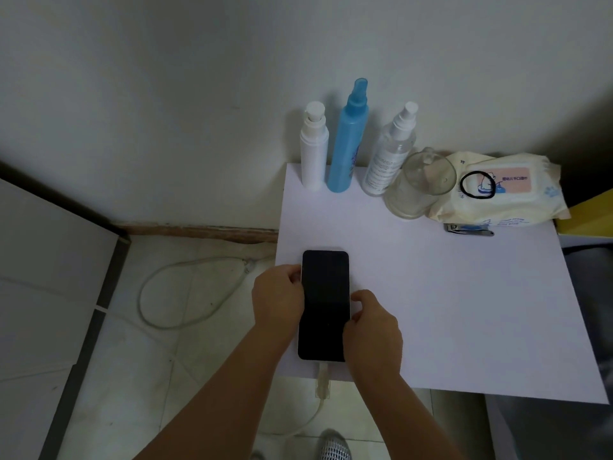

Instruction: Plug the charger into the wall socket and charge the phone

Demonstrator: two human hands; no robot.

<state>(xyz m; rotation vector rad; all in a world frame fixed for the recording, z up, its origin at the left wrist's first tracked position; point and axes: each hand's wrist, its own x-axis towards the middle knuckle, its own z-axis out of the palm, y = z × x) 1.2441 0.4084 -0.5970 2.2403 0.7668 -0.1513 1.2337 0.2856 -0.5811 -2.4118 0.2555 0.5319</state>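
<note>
A phone (324,303) with a dark screen lies face up on the white table (447,293), near its front left corner. My left hand (277,298) grips the phone's left edge. My right hand (373,330) holds its right edge lower down. A white charging cable (323,381) is plugged into the phone's bottom end, drops over the table's front edge and loops across the floor (172,293) on the left. No wall socket or charger plug is in view.
Along the wall stand a white pump bottle (313,151), a blue spray bottle (348,141) and a clear spray bottle (388,154). A glass cup (418,187), a wipes pack (504,190) with a black hair tie (477,184), and nail clippers (467,230) sit at the back right.
</note>
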